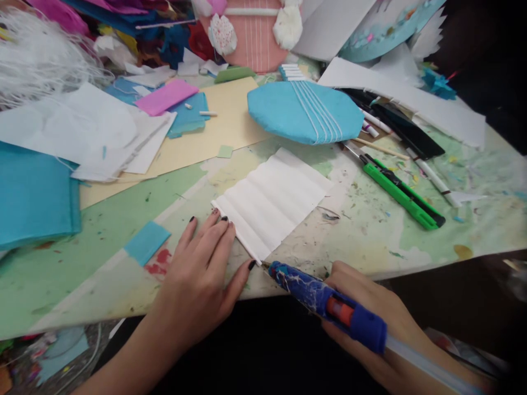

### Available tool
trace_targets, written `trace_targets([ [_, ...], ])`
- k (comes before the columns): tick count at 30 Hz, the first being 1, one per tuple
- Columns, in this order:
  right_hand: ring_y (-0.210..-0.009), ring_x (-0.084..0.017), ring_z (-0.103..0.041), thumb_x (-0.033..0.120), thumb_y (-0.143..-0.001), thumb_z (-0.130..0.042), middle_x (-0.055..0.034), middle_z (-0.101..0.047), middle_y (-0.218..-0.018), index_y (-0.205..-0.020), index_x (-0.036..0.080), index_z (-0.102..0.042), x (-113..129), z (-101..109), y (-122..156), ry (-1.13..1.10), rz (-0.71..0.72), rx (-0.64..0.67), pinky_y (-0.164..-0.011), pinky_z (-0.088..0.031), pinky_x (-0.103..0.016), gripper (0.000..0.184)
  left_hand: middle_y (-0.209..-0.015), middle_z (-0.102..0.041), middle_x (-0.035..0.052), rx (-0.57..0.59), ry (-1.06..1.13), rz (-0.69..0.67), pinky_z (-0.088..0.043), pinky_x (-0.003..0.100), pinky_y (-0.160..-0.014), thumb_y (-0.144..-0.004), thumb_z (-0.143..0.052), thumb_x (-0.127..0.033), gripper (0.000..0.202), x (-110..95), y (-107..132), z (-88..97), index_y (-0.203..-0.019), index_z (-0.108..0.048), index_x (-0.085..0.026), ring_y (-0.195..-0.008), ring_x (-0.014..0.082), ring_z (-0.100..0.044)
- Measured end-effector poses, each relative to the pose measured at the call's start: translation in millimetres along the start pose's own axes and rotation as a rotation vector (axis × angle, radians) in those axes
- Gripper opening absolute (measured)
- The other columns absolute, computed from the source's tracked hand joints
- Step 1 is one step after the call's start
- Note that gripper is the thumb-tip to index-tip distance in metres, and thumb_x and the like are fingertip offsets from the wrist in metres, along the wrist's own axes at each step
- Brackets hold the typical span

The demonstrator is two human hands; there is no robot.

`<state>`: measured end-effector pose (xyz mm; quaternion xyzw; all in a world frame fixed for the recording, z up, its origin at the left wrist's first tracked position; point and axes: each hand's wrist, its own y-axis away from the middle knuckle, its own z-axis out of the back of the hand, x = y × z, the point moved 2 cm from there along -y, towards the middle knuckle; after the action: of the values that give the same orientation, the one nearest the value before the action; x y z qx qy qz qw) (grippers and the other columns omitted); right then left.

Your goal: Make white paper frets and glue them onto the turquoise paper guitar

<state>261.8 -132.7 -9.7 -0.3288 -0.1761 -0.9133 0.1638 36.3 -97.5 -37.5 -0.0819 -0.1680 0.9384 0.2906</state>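
Note:
A white sheet of paper (274, 200) with soft crosswise folds lies on the table in front of me, its near left edge rolled into a thin tube. Stretched out flat, the fingers of my left hand (206, 260) press along that rolled edge, with the thumb by its lower end. My right hand (366, 307) is wrapped around a blue hot glue gun (307, 285), a clear glue stick (424, 359) jutting from its back. The gun's nozzle points left and meets or nearly meets the lower corner of the roll; I cannot tell whether it touches.
A green utility knife (401, 195) lies at the right, near a black phone-like object (407, 129). Behind the sheet rests a blue paper-covered octagonal piece (304, 109) with white strings. Blue paper (37, 195) and white sheets (66, 123) cover the left side. The table's front edge is close.

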Motion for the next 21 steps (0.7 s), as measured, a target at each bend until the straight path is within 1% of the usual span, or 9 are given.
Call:
trace_targets([
  [3, -0.061, -0.012, -0.053, 0.011, -0.085, -0.047, -0.0007, -0.053, -0.077, -0.081, 0.021, -0.048, -1.4, -0.8, 0.3, 0.0, 0.019, 0.011, -0.057, -0.044, -0.023, 0.011, -0.114, -0.06, 0.0224, -0.009, 0.001, -0.009, -0.041, 0.055, -0.102, -0.083, -0.057, -0.022, 0.042, -0.1, -0.4, 0.2, -0.119, -0.049, -0.002, -0.121, 0.0378, -0.049],
  [7, -0.062, -0.012, -0.053, 0.01, -0.085, -0.047, -0.0006, -0.052, -0.077, -0.081, 0.021, -0.048, -1.7, 0.7, 0.8, -0.036, 0.041, -0.021, -0.058, -0.044, -0.023, 0.011, -0.115, -0.059, 0.0216, -0.008, 0.009, -0.004, -0.041, 0.056, -0.102, -0.083, -0.057, -0.023, 0.044, 0.0, -0.3, 0.2, -0.121, -0.048, -0.003, -0.122, 0.0375, -0.049],
  [10, -0.061, -0.012, -0.053, 0.014, -0.087, -0.047, -0.0008, -0.052, -0.075, -0.081, 0.021, -0.05, -2.5, 3.5, 1.5, -0.104, 0.063, -0.051, -0.056, -0.045, -0.023, 0.009, -0.115, -0.06, 0.0203, -0.013, 0.01, 0.006, -0.041, 0.056, -0.101, -0.083, -0.056, -0.023, 0.044, -0.2, -0.9, 0.3, -0.123, -0.047, -0.007, -0.122, 0.0367, -0.049],
  [13, -0.061, -0.013, -0.054, 0.019, -0.086, -0.05, -0.0011, -0.054, -0.075, -0.085, 0.022, -0.052, -5.1, 6.5, 4.1, -0.152, 0.08, -0.115, -0.055, -0.045, -0.023, 0.004, -0.114, -0.061, 0.0198, -0.03, 0.008, 0.024, -0.042, 0.056, -0.101, -0.082, -0.059, -0.023, 0.043, -0.5, -1.8, 0.7, -0.12, -0.049, -0.007, -0.121, 0.0365, -0.05],
  [15, -0.06, -0.013, -0.054, 0.022, -0.085, -0.051, -0.001, -0.056, -0.073, -0.086, 0.023, -0.053, -7.8, 7.8, 7.3, -0.177, 0.054, -0.165, -0.054, -0.045, -0.024, 0.003, -0.112, -0.061, 0.0193, -0.039, 0.013, 0.039, -0.042, 0.056, -0.101, -0.08, -0.061, -0.023, 0.041, -0.5, -2.6, 0.9, -0.117, -0.051, -0.007, -0.12, 0.0364, -0.051],
  [18, -0.057, -0.015, -0.056, 0.024, -0.084, -0.05, -0.0012, -0.057, -0.07, -0.082, 0.024, -0.054, -12.3, 9.3, 14.1, -0.233, -0.039, -0.234, -0.049, -0.043, -0.025, 0.004, -0.11, -0.062, 0.0193, -0.046, 0.019, 0.049, -0.042, 0.056, -0.101, -0.079, -0.062, -0.024, 0.039, -0.8, -4.5, 1.1, -0.113, -0.053, -0.007, -0.118, 0.0364, -0.052],
  [21, -0.05, -0.016, -0.054, 0.026, -0.081, -0.053, -0.0003, -0.056, -0.064, -0.08, 0.028, -0.056, -17.3, 11.7, 24.3, -0.243, -0.095, -0.295, -0.045, -0.042, -0.026, 0.003, -0.107, -0.063, 0.0189, -0.051, 0.013, 0.044, -0.041, 0.057, -0.101, -0.079, -0.062, -0.025, 0.037, -1.5, -7.0, 1.8, -0.11, -0.055, -0.007, -0.117, 0.0365, -0.054],
])
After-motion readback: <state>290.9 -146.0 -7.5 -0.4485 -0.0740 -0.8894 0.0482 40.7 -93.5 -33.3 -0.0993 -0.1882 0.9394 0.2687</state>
